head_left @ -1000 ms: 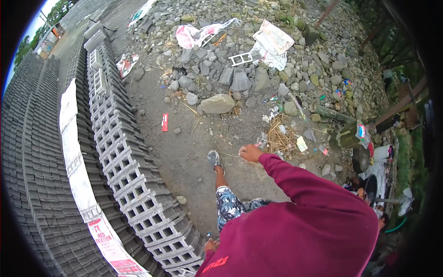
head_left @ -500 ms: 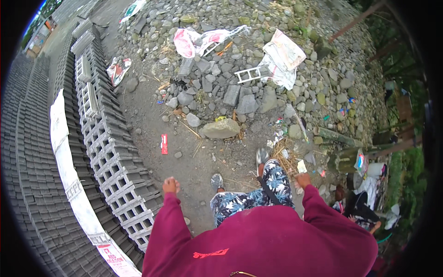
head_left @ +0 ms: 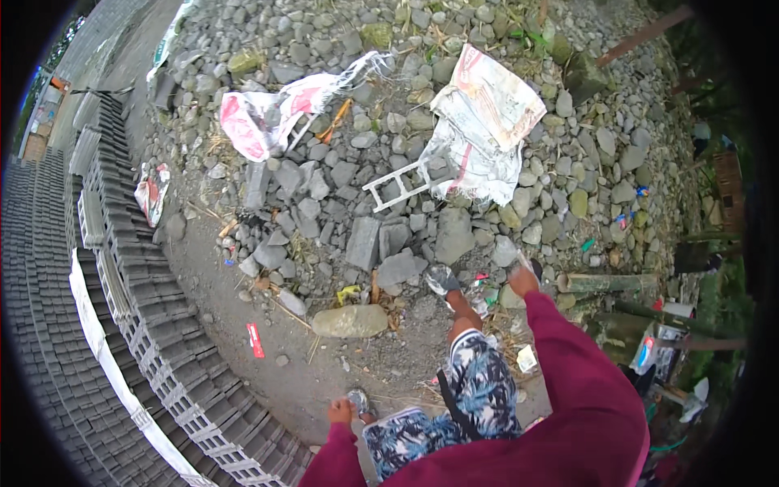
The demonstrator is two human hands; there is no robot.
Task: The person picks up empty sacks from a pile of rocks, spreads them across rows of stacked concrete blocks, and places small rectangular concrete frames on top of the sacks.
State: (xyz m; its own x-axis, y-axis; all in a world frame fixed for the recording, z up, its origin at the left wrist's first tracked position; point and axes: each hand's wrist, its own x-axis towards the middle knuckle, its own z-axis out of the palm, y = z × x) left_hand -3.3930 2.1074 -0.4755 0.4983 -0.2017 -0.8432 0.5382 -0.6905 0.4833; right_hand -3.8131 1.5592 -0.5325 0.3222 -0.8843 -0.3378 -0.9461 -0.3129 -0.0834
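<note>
One view, head: left hand (head_left: pixel 341 411) is low over brown packed dirt (head_left: pixel 304 388), just beside the grey left shoe (head_left: pixel 358 399); fingers look curled, can't tell how far open or if anything's held. Right hand (head_left: pixel 524 281) is over the rounded grey stones (head_left: pixel 554 229), near a cut green-grey bamboo log (head_left: pixel 613 282); blurred, opening and grip can't be told. Oblong tan boulder (head_left: pixel 350 321) sits on dirt, ahead of the left hand. White ladder-shaped frame (head_left: pixel 395 189) lies on rubble against a white woven sack (head_left: pixel 479 154).
</note>
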